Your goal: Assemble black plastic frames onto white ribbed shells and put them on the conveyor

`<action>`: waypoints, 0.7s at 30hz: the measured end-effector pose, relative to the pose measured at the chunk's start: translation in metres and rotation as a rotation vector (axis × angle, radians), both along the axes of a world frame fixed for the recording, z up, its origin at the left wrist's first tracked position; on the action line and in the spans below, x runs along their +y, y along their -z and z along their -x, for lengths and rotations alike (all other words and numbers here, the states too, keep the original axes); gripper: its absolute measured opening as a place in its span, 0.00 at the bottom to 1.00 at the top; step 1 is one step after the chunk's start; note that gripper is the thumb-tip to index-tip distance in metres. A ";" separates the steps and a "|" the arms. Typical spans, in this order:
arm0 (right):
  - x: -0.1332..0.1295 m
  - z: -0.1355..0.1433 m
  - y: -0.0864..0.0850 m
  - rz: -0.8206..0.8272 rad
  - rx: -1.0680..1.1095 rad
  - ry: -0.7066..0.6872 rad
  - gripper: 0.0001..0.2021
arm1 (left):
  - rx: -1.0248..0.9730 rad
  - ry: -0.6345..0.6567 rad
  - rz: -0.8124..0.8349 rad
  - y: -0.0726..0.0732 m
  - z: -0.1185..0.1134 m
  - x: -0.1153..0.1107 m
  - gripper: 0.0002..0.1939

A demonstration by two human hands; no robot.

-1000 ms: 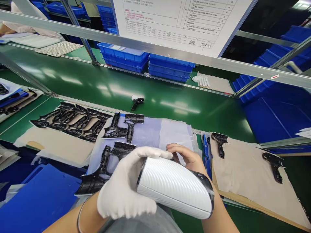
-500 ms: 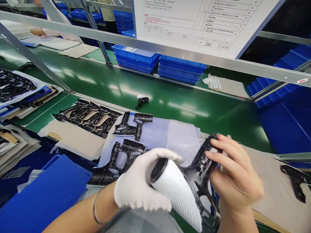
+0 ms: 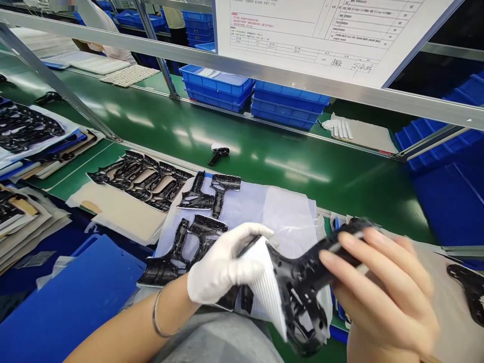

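A black plastic housing (image 3: 302, 282) with a white ribbed surface (image 3: 266, 285) is held between both hands. My left hand (image 3: 230, 267), in a white glove, grips its ribbed end, thumb and fingers on either side. My bare right hand (image 3: 381, 282) has its fingers wrapped over the handle part. The open inner side of the housing, with ribs and cutouts, faces up. Below and to the left, several black housing halves (image 3: 202, 232) lie on a bluish sheet (image 3: 245, 201).
More black shells (image 3: 141, 179) rest on cardboard at the left. A small black piece (image 3: 219, 154) lies on the green belt (image 3: 170, 131). Blue bins (image 3: 217, 88) stand behind. Another black part (image 3: 469, 292) lies at the right. A metal rail (image 3: 264, 68) crosses above.
The held housing has turned, so more of its inner side shows and less of the ribbed surface. My right hand has moved right with the handle. The view has shifted slightly.
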State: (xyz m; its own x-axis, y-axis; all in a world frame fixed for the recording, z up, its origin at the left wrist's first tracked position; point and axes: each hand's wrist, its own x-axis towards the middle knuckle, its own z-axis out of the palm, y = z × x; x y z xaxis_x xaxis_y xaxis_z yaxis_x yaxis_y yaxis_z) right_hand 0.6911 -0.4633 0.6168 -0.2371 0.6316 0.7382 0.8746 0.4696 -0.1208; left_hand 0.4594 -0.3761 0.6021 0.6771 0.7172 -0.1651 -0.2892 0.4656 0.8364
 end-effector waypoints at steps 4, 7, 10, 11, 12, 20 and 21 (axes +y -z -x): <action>0.037 -0.011 0.005 0.141 -0.113 -0.066 0.31 | -0.016 -0.119 0.554 0.011 -0.015 0.006 0.19; 0.037 -0.018 0.026 0.203 -0.104 -0.085 0.24 | -0.128 -0.072 0.791 0.027 -0.026 0.008 0.25; 0.044 -0.043 0.053 0.382 0.145 0.031 0.18 | -0.116 -0.084 0.715 0.040 -0.031 0.005 0.28; 0.052 -0.058 0.063 0.466 0.291 0.127 0.17 | -0.094 -0.108 0.669 0.042 -0.031 0.003 0.27; 0.064 -0.075 0.073 0.554 0.455 0.248 0.17 | -0.068 -0.143 0.623 0.043 -0.030 0.000 0.25; 0.200 -0.222 0.176 0.740 0.927 0.899 0.10 | 0.229 -0.541 0.447 0.070 0.007 -0.050 0.26; 0.209 -0.230 0.189 0.752 0.954 0.928 0.11 | 0.251 -0.600 0.466 0.079 0.013 -0.057 0.28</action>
State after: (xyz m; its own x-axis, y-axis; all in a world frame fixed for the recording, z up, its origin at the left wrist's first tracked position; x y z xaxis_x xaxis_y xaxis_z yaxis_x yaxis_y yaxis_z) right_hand 0.9214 -0.2543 0.4275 0.8039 0.5706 -0.1679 0.2766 -0.6086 -0.7437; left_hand 0.4468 -0.4327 0.5233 0.1001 0.7668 -0.6341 -0.4302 0.6080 0.6673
